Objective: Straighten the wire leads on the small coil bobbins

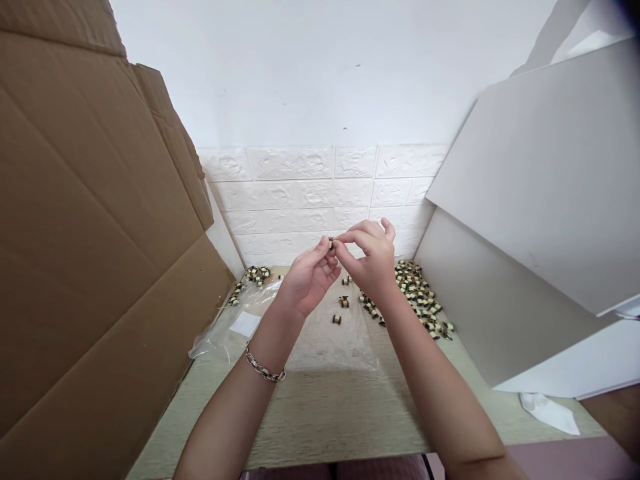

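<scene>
Between my two hands, above the middle of the table, is a small black-and-yellow coil (331,245), seemingly a tape-wrapped transformer bobbin. My left hand (311,277) pinches it between thumb and fingers from the left, the palm turned up. From the right, the thumb and index finger of my right hand (369,257) close on its other side, while the remaining fingers are lifted. Fingertips cover much of the coil. Below the hands, a few similar coils (344,302) lie on a clear plastic bag (330,343).
A large pile of coils (420,297) lies at the right, and a smaller heap (258,275) at the back left. A white paper slip (245,324) rests on the plastic. Cardboard (100,233) walls the left, white panels (540,173) the right, a brick-patterned wall (290,163) the back.
</scene>
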Demonstrator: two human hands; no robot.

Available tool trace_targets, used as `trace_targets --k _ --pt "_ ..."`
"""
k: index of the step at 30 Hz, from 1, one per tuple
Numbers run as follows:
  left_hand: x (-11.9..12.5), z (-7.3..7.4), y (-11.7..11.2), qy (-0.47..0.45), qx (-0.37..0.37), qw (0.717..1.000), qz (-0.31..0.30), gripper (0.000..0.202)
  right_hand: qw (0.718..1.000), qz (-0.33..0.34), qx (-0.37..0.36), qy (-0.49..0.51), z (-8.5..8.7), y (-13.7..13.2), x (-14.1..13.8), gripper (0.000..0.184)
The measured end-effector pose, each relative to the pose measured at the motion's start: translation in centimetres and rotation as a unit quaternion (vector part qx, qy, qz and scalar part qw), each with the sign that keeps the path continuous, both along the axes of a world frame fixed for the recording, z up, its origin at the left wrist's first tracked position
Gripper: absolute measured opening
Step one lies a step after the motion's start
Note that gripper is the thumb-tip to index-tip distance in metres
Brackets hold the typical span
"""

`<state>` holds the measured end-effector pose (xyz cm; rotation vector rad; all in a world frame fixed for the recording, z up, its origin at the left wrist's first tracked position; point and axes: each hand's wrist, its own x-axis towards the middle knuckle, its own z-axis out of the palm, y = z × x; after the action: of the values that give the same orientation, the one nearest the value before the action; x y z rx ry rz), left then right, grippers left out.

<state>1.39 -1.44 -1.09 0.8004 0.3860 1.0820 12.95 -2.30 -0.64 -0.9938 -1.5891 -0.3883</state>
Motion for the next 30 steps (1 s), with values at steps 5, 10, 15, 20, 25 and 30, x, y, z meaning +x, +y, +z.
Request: trace_targets --k 5,10,15,20,25,30 --pt "0.2 0.0 0.0 -0.007 0.003 1.000 0.010 0.014 0.999 0.013 -0.033 0.020 0.1 -0.1 0.1 0.009" --pt "0.1 0.2 -0.1 0.000 -0.021 1.000 -0.023 0.017 0.998 0.013 -0.057 0.020 0.5 -0.5 0.0 0.010" --pt "-0.2 0.3 0.0 0.018 0.004 0.999 -0.026 0.017 0.999 0.006 -0.052 0.011 0.8 -0.9 -0.1 0.009" --pt "-0.2 0.3 0.1 0.056 0.162 0.983 0.065 0.015 0.993 0.058 -0.099 0.031 1.4 -1.4 0.6 0.010" --pt "-0.8 0.5 0.2 0.157 0.287 0.932 0.157 0.016 0.979 0.116 -0.168 0.008 2.0 -1.8 1.8 0.011" --pt "-1.7 0.9 0.2 0.301 0.422 0.817 0.250 0.014 0.971 0.136 -0.197 -0.022 2.1 -1.5 2.6 0.010"
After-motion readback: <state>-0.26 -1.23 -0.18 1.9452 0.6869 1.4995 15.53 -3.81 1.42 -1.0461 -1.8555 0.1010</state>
